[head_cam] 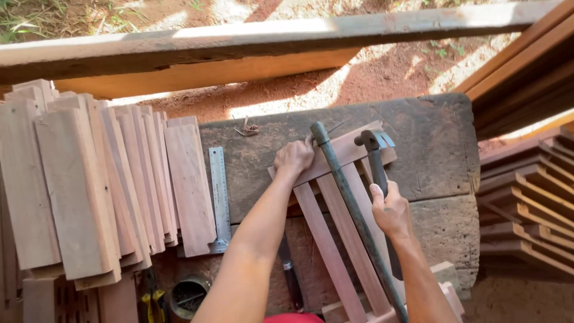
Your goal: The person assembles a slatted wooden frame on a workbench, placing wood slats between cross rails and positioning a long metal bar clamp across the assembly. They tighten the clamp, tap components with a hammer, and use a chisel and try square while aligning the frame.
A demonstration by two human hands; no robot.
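Both forearms bare to the elbow — no sleeves, gloves or watch — red garment (293, 317) below.

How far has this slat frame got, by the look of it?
Done: three long slats lie side by side under a cross slat on the workbench. In hand: the left hand presses the cross slat's end while the right hand holds a hammer over it. Left: many loose slats are stacked beside the steel ruler.
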